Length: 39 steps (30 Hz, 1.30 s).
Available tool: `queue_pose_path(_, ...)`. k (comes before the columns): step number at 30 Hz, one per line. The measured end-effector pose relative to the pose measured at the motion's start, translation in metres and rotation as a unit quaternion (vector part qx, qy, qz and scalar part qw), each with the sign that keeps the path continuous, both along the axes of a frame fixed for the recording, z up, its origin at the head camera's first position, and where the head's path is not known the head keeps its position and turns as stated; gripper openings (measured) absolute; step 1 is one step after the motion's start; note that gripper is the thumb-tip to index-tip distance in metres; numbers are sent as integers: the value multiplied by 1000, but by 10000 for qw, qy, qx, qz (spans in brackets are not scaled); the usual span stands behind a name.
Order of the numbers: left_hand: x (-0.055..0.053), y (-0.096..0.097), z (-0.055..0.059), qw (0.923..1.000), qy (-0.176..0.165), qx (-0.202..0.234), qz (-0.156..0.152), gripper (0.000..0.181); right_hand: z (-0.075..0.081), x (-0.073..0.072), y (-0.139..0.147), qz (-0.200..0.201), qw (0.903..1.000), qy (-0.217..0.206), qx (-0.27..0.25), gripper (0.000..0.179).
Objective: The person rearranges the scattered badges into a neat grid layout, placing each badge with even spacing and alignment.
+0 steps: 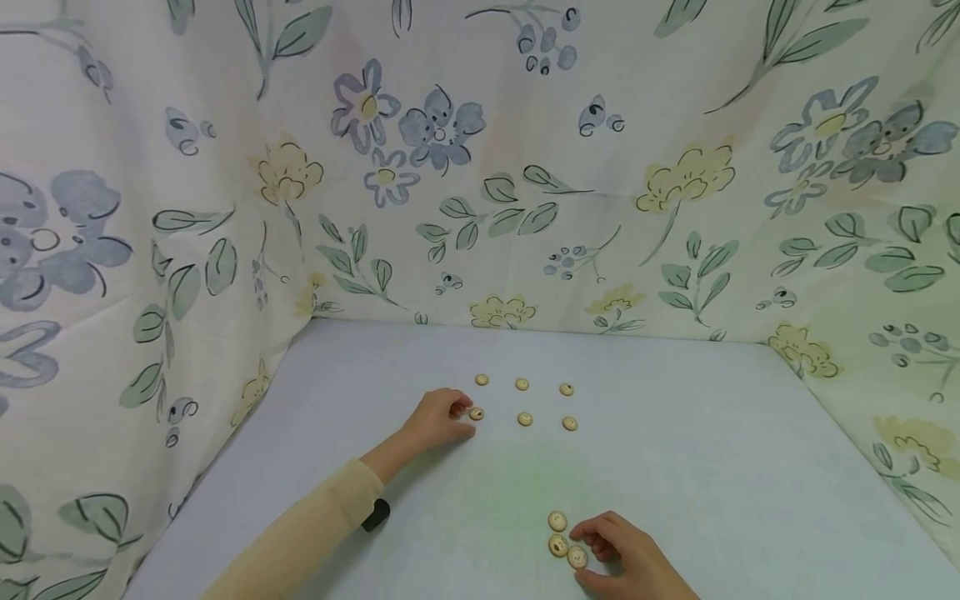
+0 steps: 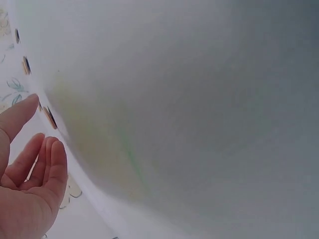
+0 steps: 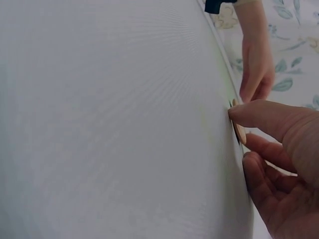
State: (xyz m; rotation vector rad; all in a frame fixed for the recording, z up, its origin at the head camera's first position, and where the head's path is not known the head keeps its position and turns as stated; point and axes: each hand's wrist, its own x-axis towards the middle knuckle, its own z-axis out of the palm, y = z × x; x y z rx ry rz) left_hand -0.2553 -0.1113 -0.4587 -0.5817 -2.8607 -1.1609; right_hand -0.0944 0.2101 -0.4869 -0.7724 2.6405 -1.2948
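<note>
My left hand is at the front left button of two short rows of round wooden buttons. Its thumb and forefinger lie either side of that button; the left wrist view shows a gap between them. The other laid-out buttons include a back left one and a front right one. Near the front edge, my right hand pinches a wooden button between thumb and forefinger. Beside it lie two more buttons, an upper one and a lower one.
A white cloth-covered table spreads under everything. Floral curtains hang at the back and both sides. A dark object shows beside the left sleeve.
</note>
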Motion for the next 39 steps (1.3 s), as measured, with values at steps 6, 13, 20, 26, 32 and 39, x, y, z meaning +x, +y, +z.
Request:
queue_pose_path(6,11,3,6,9995,-82,-145,-263,32,2,0,-1,-60,10000,12,52,28)
queue_pose_path(13,30,13,13,9962,56,-123,-866,31,0,1,-1,-56,9998,162,78,28)
queue_pose_path(20,46,26,19,9930,-92,-114,-1170,32,3,1,-1,-165,9996,-135,186,29)
queue_pose_path(26,63,43,24,9882,-205,-368,-1470,31,3,1,-2,-152,9996,-64,218,29)
queue_pose_path(32,76,60,24,9799,-104,-786,-1833,31,-1,1,-1,-30,9998,170,131,28)
queue_pose_path(39,79,73,25,9715,47,-1041,-2129,30,-1,0,-1,8,9994,327,64,28)
